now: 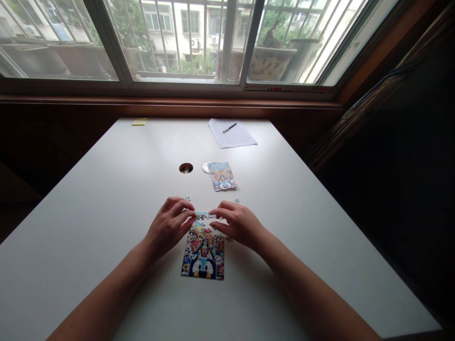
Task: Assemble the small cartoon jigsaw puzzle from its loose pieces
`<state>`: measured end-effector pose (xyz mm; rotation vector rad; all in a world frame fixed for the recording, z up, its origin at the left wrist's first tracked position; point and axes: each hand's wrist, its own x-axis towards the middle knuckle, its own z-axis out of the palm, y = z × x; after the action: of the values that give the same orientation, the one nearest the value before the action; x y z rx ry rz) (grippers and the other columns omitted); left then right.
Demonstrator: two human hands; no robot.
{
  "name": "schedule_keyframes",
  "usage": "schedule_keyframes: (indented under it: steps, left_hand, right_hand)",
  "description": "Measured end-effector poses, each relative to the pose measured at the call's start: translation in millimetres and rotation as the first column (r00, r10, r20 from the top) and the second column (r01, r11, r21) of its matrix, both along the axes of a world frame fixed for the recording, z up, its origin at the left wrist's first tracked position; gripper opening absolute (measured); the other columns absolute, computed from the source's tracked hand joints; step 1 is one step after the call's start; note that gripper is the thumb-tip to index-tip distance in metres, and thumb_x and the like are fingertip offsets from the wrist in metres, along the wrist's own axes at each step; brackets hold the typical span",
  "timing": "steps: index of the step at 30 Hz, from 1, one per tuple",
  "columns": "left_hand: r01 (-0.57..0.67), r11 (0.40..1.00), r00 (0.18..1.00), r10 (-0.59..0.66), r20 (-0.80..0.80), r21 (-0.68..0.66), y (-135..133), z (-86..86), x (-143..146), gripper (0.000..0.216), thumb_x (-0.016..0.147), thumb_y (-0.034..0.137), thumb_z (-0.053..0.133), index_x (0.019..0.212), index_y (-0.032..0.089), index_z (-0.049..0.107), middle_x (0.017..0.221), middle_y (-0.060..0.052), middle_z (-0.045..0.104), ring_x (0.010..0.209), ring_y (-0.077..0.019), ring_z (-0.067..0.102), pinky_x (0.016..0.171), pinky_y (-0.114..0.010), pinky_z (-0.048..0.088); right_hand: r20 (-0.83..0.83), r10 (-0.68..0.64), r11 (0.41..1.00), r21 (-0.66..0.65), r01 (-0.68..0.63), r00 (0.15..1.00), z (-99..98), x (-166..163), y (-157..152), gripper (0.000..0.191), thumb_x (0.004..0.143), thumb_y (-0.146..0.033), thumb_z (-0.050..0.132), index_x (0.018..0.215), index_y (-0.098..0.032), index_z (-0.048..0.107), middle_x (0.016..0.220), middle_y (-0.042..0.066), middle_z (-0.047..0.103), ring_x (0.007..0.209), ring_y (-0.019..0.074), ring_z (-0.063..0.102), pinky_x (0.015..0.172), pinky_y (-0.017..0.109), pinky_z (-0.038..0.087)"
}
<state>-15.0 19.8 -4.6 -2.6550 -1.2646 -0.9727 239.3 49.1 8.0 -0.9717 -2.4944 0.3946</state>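
Observation:
A partly assembled jigsaw puzzle point(204, 255) lies on the white table, with a blue dog face at its near end and gaps among the pieces near its far end. My left hand point(172, 220) is at the puzzle's far left corner, its fingertips drawn together; whatever they may pinch is hidden. Over the far right part is my right hand point(234, 220), thumb and forefinger apart, with no piece plainly between them. Loose puzzle pieces lie around: one piece point(187, 199) beyond my left hand, another piece point(237, 200) beyond my right, and some pieces point(229, 239) under the right wrist.
A picture sheet point(223, 176) matching the puzzle overlaps a round silvery disc point(205, 167). Left of it is a round hole point(186, 168) in the table point(106, 203). Farther back are papers point(234, 137) with a pen point(230, 127), and a yellow note point(139, 121).

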Motion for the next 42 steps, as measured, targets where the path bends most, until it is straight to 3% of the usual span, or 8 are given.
schedule_keyframes:
  steps: [13, 21, 26, 30, 37, 42]
  left_hand:
    - [0.003, 1.0, 0.999, -0.002, 0.034, -0.031, -1.5, 3.4, 11.1, 0.006, 0.092, 0.017, 0.064, 0.097, 0.019, 0.066, 0.1, -0.006, 0.065, 0.106, -0.0242, 0.051, 0.091, -0.041, 0.05]
    - [-0.037, 0.997, 0.998, 0.04, 0.045, -0.067, 3.7, -1.9, -2.5, 0.005, 0.092, 0.02, 0.064, 0.096, 0.019, 0.067, 0.102, -0.007, 0.064, 0.106, -0.0245, 0.05, 0.09, -0.04, 0.049]
    - [0.053, 0.99, 0.998, -0.058, -0.027, -0.133, 0.4, -1.4, -4.0, 0.012, 0.09, 0.026, 0.067, 0.101, 0.023, 0.069, 0.11, -0.006, 0.063, 0.11, -0.026, 0.048, 0.096, -0.043, 0.047]
    - [0.094, 0.979, 0.99, -0.111, -0.089, -0.182, -2.0, -0.6, 1.0, 0.014, 0.09, 0.032, 0.068, 0.101, 0.025, 0.07, 0.113, -0.006, 0.063, 0.11, -0.0264, 0.047, 0.1, -0.046, 0.044]
    - [0.099, 0.984, 0.99, -0.113, -0.089, -0.145, 2.9, -6.4, 2.2, 0.01, 0.093, 0.028, 0.064, 0.099, 0.024, 0.07, 0.104, -0.004, 0.066, 0.102, -0.0237, 0.049, 0.095, -0.042, 0.046]
    - [0.103, 0.991, 0.995, -0.102, 0.021, -0.09, 4.8, -4.9, 4.9, 0.005, 0.094, 0.023, 0.063, 0.095, 0.021, 0.067, 0.099, -0.005, 0.068, 0.097, -0.022, 0.053, 0.089, -0.038, 0.048]
  right_hand:
    - [-0.035, -0.055, 0.998, 0.023, 0.055, 0.998, -5.9, -16.3, -6.3, 0.012, 0.092, -0.03, 0.065, 0.099, -0.022, 0.071, 0.089, 0.004, 0.07, 0.078, 0.0154, 0.062, 0.07, 0.026, 0.043]
    - [-0.006, -0.061, 0.998, 0.022, 0.061, 0.998, -5.2, -8.7, -1.5, 0.008, 0.093, -0.025, 0.064, 0.094, -0.021, 0.071, 0.089, 0.004, 0.068, 0.081, 0.0162, 0.061, 0.071, 0.027, 0.043]
    - [0.003, -0.023, 0.999, 0.031, 0.022, 1.0, -4.9, -6.4, -0.2, 0.009, 0.092, -0.026, 0.064, 0.093, -0.021, 0.072, 0.089, 0.004, 0.068, 0.081, 0.0164, 0.061, 0.07, 0.027, 0.042]
    - [-0.022, -0.063, 0.998, 0.028, 0.063, 0.998, 0.0, 1.2, 4.2, 0.012, 0.094, -0.024, 0.061, 0.091, -0.021, 0.072, 0.086, 0.003, 0.068, 0.078, 0.015, 0.061, 0.07, 0.026, 0.043]
    - [-0.104, -0.12, 0.992, 0.013, 0.122, 0.987, 7.9, 16.4, 11.4, 0.011, 0.093, -0.023, 0.061, 0.091, -0.02, 0.072, 0.084, 0.003, 0.066, 0.071, 0.013, 0.058, 0.068, 0.026, 0.044]
    - [-0.136, -0.112, 0.993, 0.01, 0.114, 0.984, 9.0, 16.7, 11.1, 0.012, 0.093, -0.023, 0.061, 0.091, -0.02, 0.072, 0.083, 0.003, 0.065, 0.068, 0.0124, 0.056, 0.067, 0.026, 0.044]
